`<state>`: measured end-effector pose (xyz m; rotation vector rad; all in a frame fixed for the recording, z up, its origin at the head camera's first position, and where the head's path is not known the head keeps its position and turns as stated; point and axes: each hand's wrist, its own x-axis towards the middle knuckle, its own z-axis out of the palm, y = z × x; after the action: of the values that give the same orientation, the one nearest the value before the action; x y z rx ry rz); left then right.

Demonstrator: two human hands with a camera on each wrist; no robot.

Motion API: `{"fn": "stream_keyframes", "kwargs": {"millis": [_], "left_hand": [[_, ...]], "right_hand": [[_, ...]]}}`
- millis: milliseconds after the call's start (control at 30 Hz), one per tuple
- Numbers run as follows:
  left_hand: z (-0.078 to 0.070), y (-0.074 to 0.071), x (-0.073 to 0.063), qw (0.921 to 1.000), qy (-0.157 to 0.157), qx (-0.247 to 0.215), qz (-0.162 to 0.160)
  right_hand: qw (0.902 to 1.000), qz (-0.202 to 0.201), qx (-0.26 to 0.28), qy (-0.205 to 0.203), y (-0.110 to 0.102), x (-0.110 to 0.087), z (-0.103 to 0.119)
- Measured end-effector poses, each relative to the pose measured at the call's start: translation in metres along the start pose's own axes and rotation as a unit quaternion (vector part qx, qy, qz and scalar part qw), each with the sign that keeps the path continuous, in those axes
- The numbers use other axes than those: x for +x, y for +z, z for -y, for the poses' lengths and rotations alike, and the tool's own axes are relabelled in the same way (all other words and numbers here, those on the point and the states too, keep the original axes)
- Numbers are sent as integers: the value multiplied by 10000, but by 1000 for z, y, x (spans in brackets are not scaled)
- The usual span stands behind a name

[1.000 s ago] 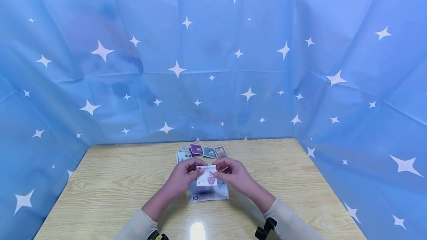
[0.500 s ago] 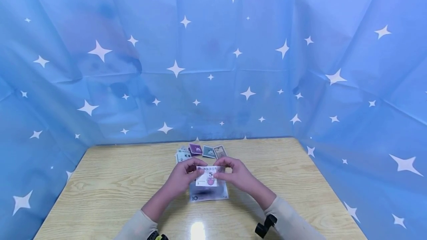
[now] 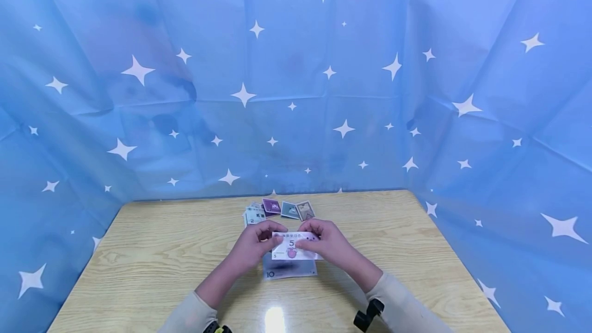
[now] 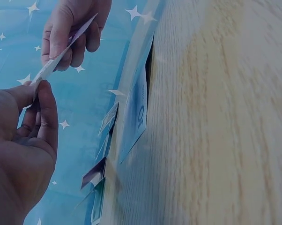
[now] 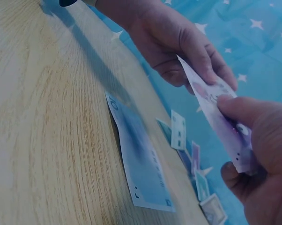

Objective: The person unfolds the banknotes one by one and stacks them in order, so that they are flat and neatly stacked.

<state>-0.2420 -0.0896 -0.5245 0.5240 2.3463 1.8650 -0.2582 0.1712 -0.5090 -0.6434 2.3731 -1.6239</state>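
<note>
My left hand (image 3: 253, 243) pinches the left part of a pale pink play banknote (image 3: 283, 254) marked 5, thumb on its face and fingers behind. On the same note's right part, my right hand (image 3: 330, 245) has its thumb in front and fingers at the back. Both hands hold it raised over the table, its printed face toward me. In the right wrist view the note (image 5: 225, 124) slants between the two thumbs. Under it on the table lies a bluish banknote (image 3: 291, 270) marked 10, partly covered in the head view, its edge slightly lifted in the right wrist view.
Beyond the hands, several small notes lie fanned near the table's back: a pale one (image 3: 254, 215) marked 2, a purple one (image 3: 272, 206), a teal one (image 3: 290, 210) and a brown one (image 3: 306, 211). A blue starry curtain (image 3: 296, 76) encloses the wooden table (image 3: 176, 251).
The 5 note has opened out to the right; its right part now shows past my right thumb, where it looked narrower before. Both hands have barely shifted.
</note>
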Motion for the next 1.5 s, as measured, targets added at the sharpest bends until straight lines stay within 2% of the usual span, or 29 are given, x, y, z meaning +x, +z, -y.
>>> {"fn": "stream_keyframes", "kwargs": {"millis": [267,433,667,967,1300,1500], "left_hand": [[1,-1,-1,9999,11,126,-11],[3,-5,-3,9997,5,241,-91],[5,-12,-8,9994,-68,311,-131],[11,-20,-11,9990,-84,394,174],[16,-21,-15,9947,76,915,457],[21,-20,-15,9903,-20,1279,546]], "right_hand": [[9994,-168,-305,22,-2,-2,0],[9996,-224,-177,14,-6,-6,0],[9989,-338,-94,301,-9,-12,-3],[9972,-577,-328,341,-9,-18,-6],[9975,-314,-544,329,-5,-22,-12],[9963,-238,-753,325,1,-20,-20]]}}
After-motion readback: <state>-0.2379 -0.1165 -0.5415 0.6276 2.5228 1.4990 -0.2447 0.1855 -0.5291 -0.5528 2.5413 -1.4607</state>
